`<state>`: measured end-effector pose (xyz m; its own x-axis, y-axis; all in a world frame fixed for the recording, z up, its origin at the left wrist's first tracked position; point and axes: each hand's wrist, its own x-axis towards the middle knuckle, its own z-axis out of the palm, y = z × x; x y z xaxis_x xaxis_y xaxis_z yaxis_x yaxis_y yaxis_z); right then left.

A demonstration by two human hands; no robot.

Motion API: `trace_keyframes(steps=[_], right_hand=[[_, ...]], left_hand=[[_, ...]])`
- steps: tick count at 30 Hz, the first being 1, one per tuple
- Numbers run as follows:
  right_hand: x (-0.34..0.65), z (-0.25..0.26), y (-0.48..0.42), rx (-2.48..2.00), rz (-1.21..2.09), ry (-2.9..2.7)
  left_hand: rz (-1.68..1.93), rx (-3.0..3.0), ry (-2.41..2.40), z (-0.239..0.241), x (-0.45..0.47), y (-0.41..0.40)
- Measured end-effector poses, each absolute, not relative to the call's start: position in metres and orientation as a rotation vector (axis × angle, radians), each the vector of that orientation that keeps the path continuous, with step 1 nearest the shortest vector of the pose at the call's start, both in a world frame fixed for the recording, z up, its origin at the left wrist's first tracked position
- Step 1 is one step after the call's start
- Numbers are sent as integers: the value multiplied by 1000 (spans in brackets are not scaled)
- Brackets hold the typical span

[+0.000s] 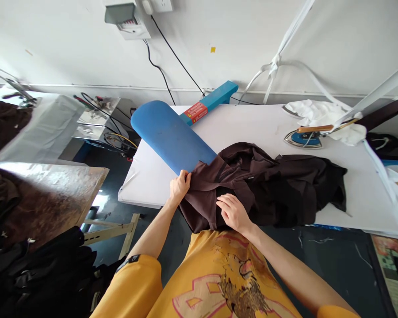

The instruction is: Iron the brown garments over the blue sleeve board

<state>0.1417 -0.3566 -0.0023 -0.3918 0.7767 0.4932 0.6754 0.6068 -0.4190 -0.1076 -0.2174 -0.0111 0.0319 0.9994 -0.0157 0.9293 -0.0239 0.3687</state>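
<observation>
A dark brown garment [265,194] lies bunched over the near edge of the white-covered ironing table [248,121], its left part over the end of a blue padded sleeve board [172,137]. My left hand [180,187] is closed on the garment's left edge, thumb and fingers pinching the cloth beside the board. Resting on the front of the garment, my right hand [234,214] has its fingers loosely stretched out over a dark patch of cloth. Its thumb is hidden. A small light label shows near the garment's middle.
An iron [305,138] with a wooden handle stands at the table's right, beside crumpled white cloth [318,114]. A teal arm [212,101] with a red label supports the blue board. To the left are a metal steam unit [99,117], a brown tabletop [53,198] and dark clothes [46,274].
</observation>
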Motion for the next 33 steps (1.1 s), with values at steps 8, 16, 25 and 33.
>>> trace_keyframes(steps=[8,16,25,33], right_hand=[[132,-12,-354,-1431,90,-2243],[131,-16,-358,-1537,152,-2357],[129,-13,-359,-1516,157,-2330],[129,-17,-362,-1497,120,-2332]], left_hand=[[224,2139,1929,-1,-105,-211],[461,2124,2041,-27,-110,-203],[620,2329,2002,3,-90,-212],[552,2584,1118,13,-15,-258]])
